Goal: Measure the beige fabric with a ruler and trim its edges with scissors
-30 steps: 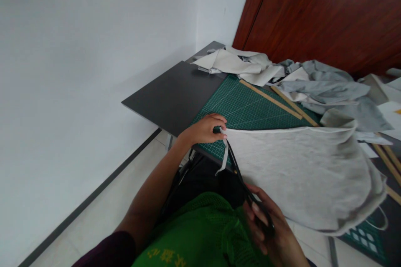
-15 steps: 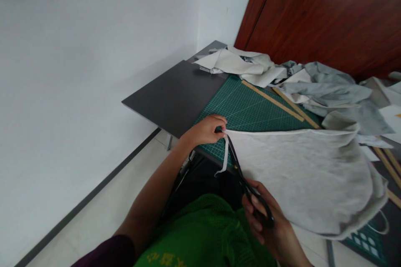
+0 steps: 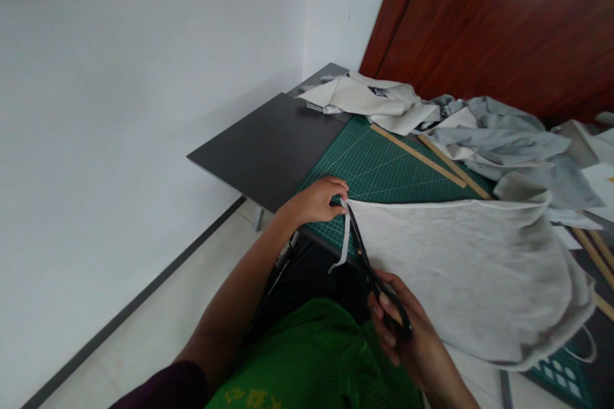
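Observation:
My left hand (image 3: 322, 199) pinches a narrow pale fabric strip (image 3: 346, 239) at the left corner of a large light grey cloth (image 3: 455, 262). The strip hangs down over the near edge of the green cutting mat (image 3: 364, 163). Black scissors (image 3: 363, 252) are in my right hand (image 3: 407, 326), its fingers in the handles. Their blades point up and away along the cloth's left edge, with the tips close to my left fingertips. The blades look nearly closed. The cloth covers part of the mat and hangs past the table's near edge.
Two wooden strips (image 3: 417, 154) lie across the mat. Crumpled white and grey fabric (image 3: 503, 131) is heaped along the back. The dark grey table (image 3: 268, 140) has a corner at the left, near a white wall. More wooden strips (image 3: 595, 259) lie at the right.
The scissor handles have moved slightly up and left with my right hand, and the handles look closer together. My left hand has barely moved.

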The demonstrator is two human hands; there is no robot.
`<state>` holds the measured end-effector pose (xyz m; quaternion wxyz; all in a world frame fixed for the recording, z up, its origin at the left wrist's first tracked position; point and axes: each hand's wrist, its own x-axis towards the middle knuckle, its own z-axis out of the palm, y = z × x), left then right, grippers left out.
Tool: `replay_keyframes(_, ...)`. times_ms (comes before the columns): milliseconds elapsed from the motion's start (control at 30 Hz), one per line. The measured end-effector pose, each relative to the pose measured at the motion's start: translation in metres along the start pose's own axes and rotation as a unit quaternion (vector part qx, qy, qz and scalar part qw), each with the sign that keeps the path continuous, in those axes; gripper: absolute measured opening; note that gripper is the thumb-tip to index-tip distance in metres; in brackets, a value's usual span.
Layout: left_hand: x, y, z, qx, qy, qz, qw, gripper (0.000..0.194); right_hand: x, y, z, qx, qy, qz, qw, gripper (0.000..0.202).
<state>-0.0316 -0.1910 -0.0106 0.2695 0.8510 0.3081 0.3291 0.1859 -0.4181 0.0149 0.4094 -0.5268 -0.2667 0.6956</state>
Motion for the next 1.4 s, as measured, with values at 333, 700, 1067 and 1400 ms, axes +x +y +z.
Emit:
replay_keyframes(333,0.001,0.0,-0.001,0.001,-0.006,0.002,1.0,0.017,0.001,0.008,-0.008,0.044,-0.009,0.0,0.999,0.047)
replay_keyframes(700,0.0,0.002,-0.003,-0.002,-0.009,-0.001,1.0,0.017,0.002,0.001,0.001,-0.003,0.01,-0.004,1.0,0.059)
replay_keyframes(1067,0.002,0.0,0.001,0.003,0.014,0.005,1.0,0.017,-0.002,0.001,0.003,-0.016,0.003,-0.006,1.0,0.056)
replay_keyframes(1400,0.003,-0.008,0.005,0.028,0.045,0.041,0.998,0.019,0.003,0.002,0.0,-0.045,-0.002,-0.006,0.999,0.055)
